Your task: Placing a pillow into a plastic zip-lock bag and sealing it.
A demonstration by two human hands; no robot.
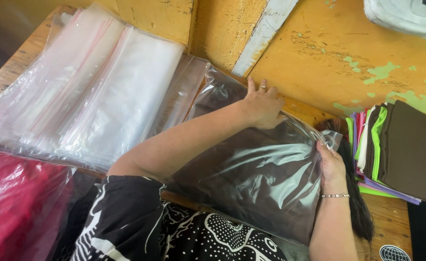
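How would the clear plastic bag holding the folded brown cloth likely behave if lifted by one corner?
The clear plastic bag of folded brown cloth would probably sag: its film already creases under the left hand. Its glossy surface looks slippery, so the right hand pinching the edge might lose grip. Not fragile, likely light.

Worn wooden table [15,67] butts against a yellow wall [319,53] with paint flaking to green patches, a pale diagonal wooden strip [263,34] crossing it, all in even daylight.
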